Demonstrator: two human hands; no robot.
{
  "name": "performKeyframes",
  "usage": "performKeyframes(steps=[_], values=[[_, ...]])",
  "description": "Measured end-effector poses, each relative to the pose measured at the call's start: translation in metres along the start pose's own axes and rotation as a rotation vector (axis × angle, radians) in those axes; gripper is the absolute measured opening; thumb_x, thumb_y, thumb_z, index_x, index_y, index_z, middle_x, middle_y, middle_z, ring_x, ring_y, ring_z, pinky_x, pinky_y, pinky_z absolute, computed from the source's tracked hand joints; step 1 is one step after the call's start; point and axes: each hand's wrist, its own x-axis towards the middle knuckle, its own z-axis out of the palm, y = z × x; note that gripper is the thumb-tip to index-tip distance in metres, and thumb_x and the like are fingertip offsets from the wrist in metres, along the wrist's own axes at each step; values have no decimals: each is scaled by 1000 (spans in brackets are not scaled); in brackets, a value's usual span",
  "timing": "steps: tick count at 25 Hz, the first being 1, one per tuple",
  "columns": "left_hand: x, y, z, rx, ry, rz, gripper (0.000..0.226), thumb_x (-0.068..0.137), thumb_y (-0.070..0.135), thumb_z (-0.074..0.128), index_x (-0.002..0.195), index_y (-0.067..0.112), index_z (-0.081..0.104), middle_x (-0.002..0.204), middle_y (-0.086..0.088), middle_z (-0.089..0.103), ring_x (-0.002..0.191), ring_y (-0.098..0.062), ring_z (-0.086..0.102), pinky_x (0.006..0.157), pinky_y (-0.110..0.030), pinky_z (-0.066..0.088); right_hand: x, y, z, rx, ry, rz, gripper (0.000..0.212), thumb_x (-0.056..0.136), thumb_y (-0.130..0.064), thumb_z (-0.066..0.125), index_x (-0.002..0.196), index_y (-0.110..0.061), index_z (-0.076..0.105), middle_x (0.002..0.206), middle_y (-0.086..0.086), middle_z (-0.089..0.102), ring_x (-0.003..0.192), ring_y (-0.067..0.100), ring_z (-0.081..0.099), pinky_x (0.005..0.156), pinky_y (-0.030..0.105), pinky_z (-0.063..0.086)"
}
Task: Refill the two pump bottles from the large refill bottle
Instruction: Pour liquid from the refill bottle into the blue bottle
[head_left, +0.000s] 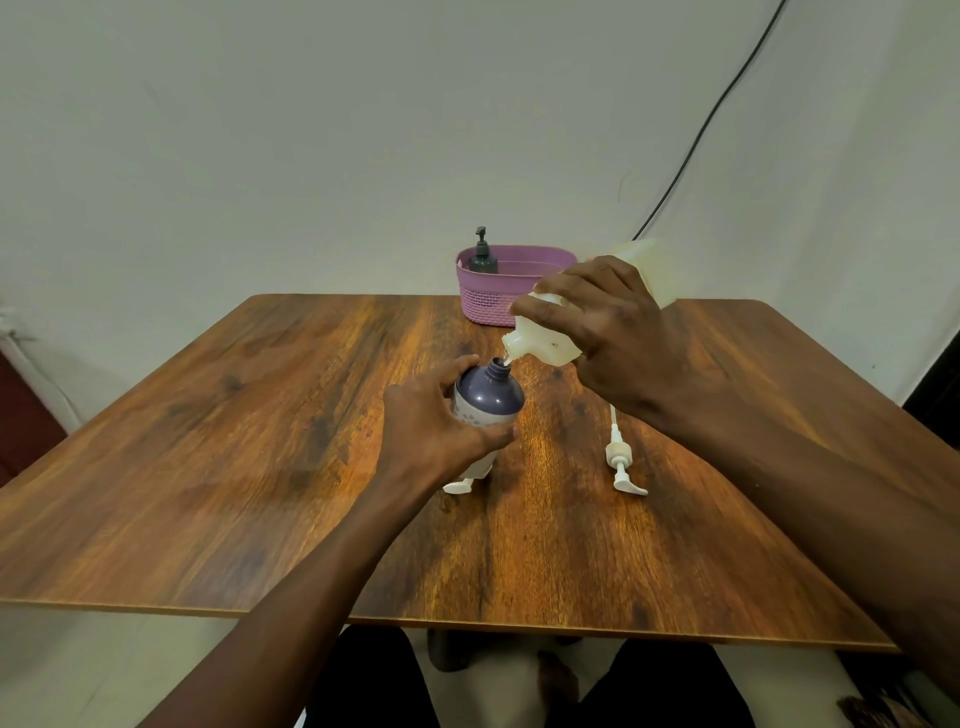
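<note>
Grip, left: the body of the purple pump bottle is clasped by the curled fingers and thumb of the left hand. The bottle is held roughly upright with its open neck uppermost and no pump fitted. Whether its base rests on the table cannot be told, as it is hidden by the hand.

Grip, right: the large refill bottle is grasped round its shoulder by the right hand. It is tipped steeply, base raised up and away, mouth lowered.

Governing relation: the refill mouth lies just above the purple neck and slightly to its right, close but apparently not touching. The refill bottle's long axis slopes down from the far right toward the left-hand grip. A glint is seen at the mouth, but a flowing stream cannot be confirmed. The pour is judged to depend on the mouth being kept over that narrow neck; with any drift, liquid would likely be spilled down the purple shoulder.

Items beside the grips:
- one white pump head, laid flat below the right wrist
- a second white pump, partly hidden beneath the left hand
- a pink basket, beyond both grips, with a dark pump bottle inside, judged to be the second one to be filled
</note>
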Motion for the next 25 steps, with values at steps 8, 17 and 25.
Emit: performKeyframes(steps=[8,17,25], values=[[0,0,3,14,-8,-9,81,60,39,94,132,17,65,122,-1,72,103,-4,63,87,-8,46,1,-4,1,-2,-24,-32,73,68,0,86,135,-20,63,130,15,67,118,38,60,101,52,43],[-1,1,2,3,-19,-12,78,61,36,94,130,17,66,120,-1,73,101,-3,63,85,-6,45,3,-5,-1,-16,-31,-67,73,68,4,83,135,-18,64,129,17,66,119,40,60,102,52,43],[-3,-1,2,0,-19,-61,85,55,56,86,129,19,67,117,7,73,96,5,64,83,-5,48,-3,-5,10,109,-69,76,78,66,-10,89,138,-24,60,129,9,68,119,34,59,100,51,41]])
